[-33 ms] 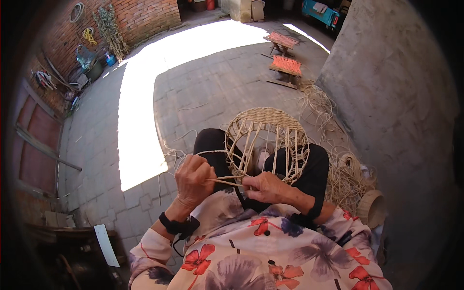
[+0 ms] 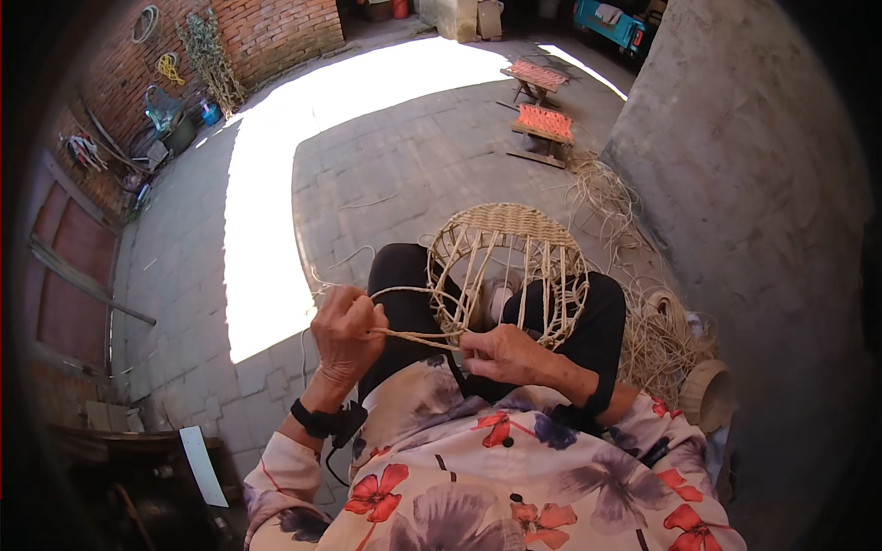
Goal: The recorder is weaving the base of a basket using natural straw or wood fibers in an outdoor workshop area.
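Note:
Between my knees rests a round tan frame (image 2: 505,220), tightly woven along its far edge, with several bare cords strung across the open middle. My left hand (image 2: 347,329) is a closed fist left of the frame, gripping straw-coloured cord (image 2: 409,336). Two strands of it run taut to my right hand (image 2: 505,355), which pinches them at the frame's near rim. Another strand arcs from near my left hand to the frame's left side. The fingertips of my right hand are partly hidden.
Loose tan cord (image 2: 657,344) lies heaped on the right beside a round tan woven piece (image 2: 706,393), along the grey wall (image 2: 744,184). Two low stools with orange woven seats (image 2: 542,124) stand ahead on the paving. A white strip (image 2: 202,466) is at lower left.
My left hand has moved left and slightly up, away from the frame. The cord between my hands is now longer. My right hand has stayed at the rim.

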### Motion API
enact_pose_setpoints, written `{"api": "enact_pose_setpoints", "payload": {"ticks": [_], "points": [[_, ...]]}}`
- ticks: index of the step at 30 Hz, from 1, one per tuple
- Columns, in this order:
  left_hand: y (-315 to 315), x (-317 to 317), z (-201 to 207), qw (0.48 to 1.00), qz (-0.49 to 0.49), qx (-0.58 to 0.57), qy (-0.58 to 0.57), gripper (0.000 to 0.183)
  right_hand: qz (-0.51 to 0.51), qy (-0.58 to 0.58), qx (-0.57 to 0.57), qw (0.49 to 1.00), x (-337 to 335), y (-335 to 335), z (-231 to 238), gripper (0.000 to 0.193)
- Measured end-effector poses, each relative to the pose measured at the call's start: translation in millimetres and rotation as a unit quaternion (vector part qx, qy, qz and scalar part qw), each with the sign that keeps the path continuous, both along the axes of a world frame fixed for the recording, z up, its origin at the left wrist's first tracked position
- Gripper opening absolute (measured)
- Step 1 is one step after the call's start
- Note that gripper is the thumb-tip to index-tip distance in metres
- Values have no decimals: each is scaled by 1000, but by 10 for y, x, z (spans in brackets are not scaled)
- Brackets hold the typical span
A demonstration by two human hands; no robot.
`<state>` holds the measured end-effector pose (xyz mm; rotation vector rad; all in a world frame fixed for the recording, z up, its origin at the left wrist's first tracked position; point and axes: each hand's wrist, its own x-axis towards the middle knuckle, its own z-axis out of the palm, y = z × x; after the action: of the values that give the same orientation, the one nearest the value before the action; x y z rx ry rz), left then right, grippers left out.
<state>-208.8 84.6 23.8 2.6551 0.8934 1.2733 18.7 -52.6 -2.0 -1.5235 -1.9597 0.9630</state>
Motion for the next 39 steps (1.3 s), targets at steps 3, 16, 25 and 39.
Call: {"api": "enact_pose_setpoints", "payload": {"ticks": [3, 16, 25, 39], "points": [[613, -664, -192, 987, 146, -46, 46, 23, -28, 37, -2, 999, 26, 7, 2, 13], [1364, -3914, -531, 869, 414, -90, 256, 74, -119, 257, -128, 950, 44, 20, 42, 25], [-474, 105, 59, 902, -207, -289, 246, 30, -159, 341, -150, 914, 93, -14, 5, 29], [1127, -2970, -295, 813, 450, -165, 331, 20, -155, 359, -133, 911, 118, -25, -67, 30]]}}
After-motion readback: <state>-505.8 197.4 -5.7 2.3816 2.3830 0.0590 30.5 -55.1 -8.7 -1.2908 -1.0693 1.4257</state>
